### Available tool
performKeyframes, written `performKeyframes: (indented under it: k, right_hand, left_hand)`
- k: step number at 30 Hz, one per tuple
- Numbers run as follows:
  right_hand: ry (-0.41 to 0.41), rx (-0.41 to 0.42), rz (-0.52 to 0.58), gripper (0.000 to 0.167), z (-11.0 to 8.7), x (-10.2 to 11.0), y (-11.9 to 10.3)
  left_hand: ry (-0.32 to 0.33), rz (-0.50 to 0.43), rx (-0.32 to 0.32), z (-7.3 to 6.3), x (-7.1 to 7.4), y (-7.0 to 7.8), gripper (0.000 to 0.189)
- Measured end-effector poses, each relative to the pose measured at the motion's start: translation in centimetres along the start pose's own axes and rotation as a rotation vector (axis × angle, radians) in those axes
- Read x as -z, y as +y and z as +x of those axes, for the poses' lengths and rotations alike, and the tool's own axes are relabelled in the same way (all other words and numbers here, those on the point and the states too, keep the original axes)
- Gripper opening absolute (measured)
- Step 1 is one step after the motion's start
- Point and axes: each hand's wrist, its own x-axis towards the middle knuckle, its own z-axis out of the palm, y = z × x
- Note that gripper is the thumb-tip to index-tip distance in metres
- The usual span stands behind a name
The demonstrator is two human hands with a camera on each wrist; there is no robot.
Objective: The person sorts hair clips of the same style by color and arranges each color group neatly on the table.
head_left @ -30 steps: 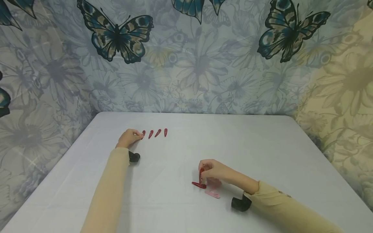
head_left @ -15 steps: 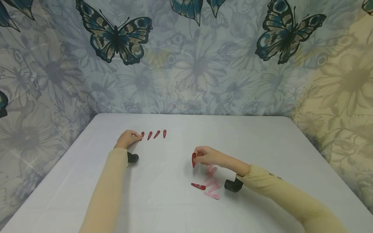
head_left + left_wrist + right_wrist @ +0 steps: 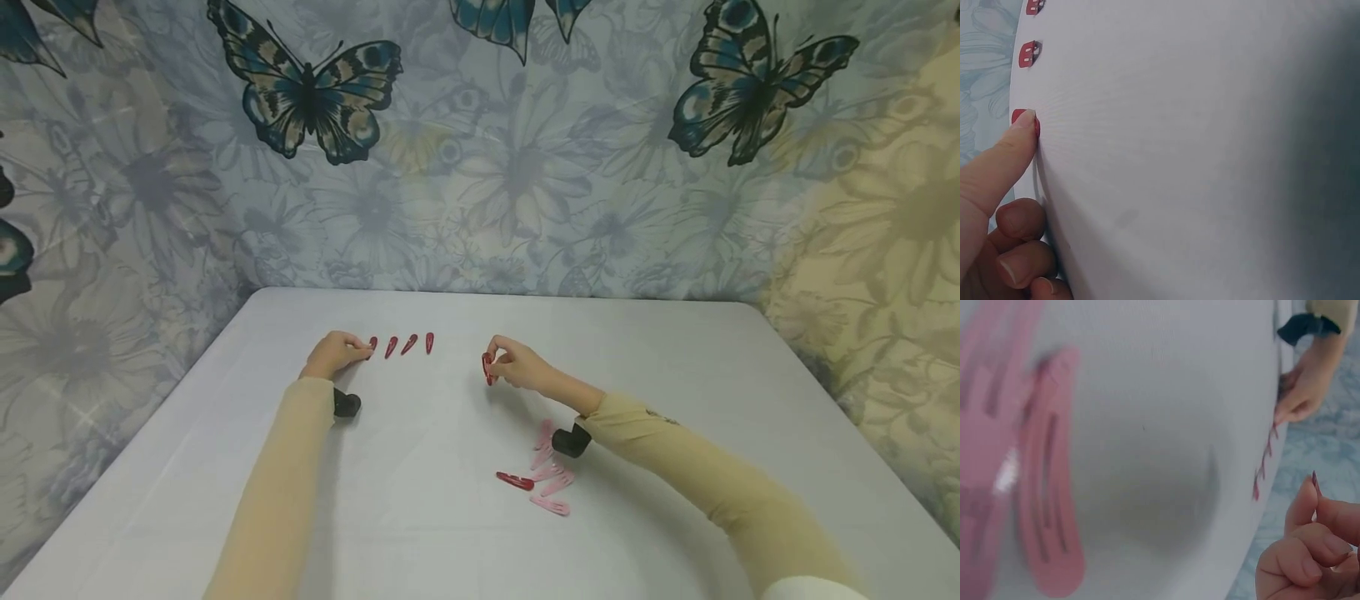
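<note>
Four-fingers-down, my left hand [image 3: 330,356] pinches the leftmost red snap hair clip [image 3: 373,342] at the table's far left. In the left wrist view one digit lies over this clip [image 3: 1037,128], covering part of it, and the other fingers curl below. To its right, more red clips [image 3: 408,344] lie in a spaced row. My right hand [image 3: 521,365] holds another red hair clip [image 3: 487,370] upright between thumb and fingertips, raised over the table to the right of the row. Its thin edge shows in the right wrist view.
One red clip [image 3: 515,481] lies nearer the front, beside several pink hair clips [image 3: 550,506] loosely grouped below the right forearm. Black wrist cameras [image 3: 572,441] hang under both wrists. A white cloth covers the table [image 3: 420,533]; a butterfly-patterned curtain [image 3: 517,200] stands behind.
My right hand has lifted a red clip from beside the pink ones and carried it away from the body, slightly left. The left hand stays at the leftmost clip.
</note>
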Motion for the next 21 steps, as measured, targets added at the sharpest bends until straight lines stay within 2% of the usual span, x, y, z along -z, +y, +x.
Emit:
performKeyframes:
  k: [7,15,21]
  right_hand:
    - [0.06,-0.021,-0.09,0.014,2.8,-0.8,0.0]
    - [0.053,-0.074,-0.055,0.014,5.1,-2.5,-1.0]
    - [0.112,-0.074,-0.07,0.015,7.3,-3.5,-0.9]
  left_hand:
    - [0.012,-0.011,0.001,0.1,-0.1,-0.3,0.026]
    - [0.02,-0.005,0.005,-0.2,-0.4,0.1,0.026]
    - [0.031,0.01,0.0,0.0,-0.3,0.0,0.027]
